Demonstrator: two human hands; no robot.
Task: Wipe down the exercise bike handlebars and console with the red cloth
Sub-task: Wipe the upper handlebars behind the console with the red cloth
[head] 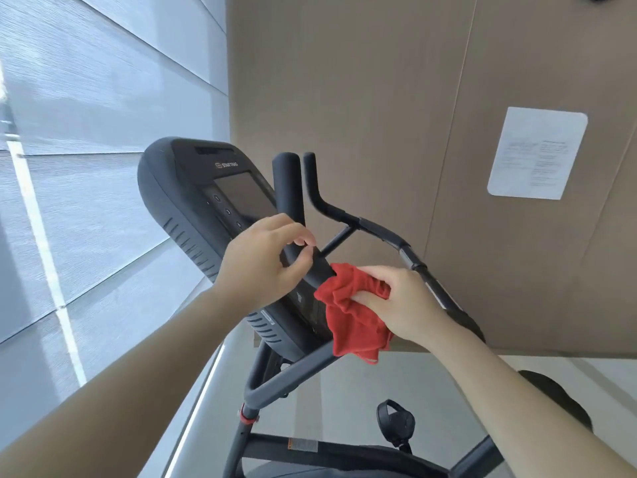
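The red cloth (pixel 348 319) is bunched up, and a big part of it hangs loose below the right hand (pixel 403 305). That loose part could slip from the fingers and fall to the floor if the hold is weak. A bunched cloth also rubs with only a small bit of itself, so some spots on the bar may get missed. The console (pixel 179 188) has buttons beside its dark screen (pixel 244 194). A hard push there with the cloth might press a button by mistake. The left hand (pixel 265 260) covers part of the bar, so the spot under it cannot be wiped until that hand lets go.

The left hand is curled round one upright black arm of the handlebars (pixel 286 188), right in front of the console. It holds the bar and nothing else. The right hand grips the red cloth, with fingers and thumb squeezed round the bunched top. The cloth touches the same bar just to the right of the left hand and lower down, so the two hands are near each other. The rest of the cloth hangs down in front of the low end of the console.

A white paper (pixel 537 153) is stuck on the brown wall behind. A pedal (pixel 394 422) shows down low.
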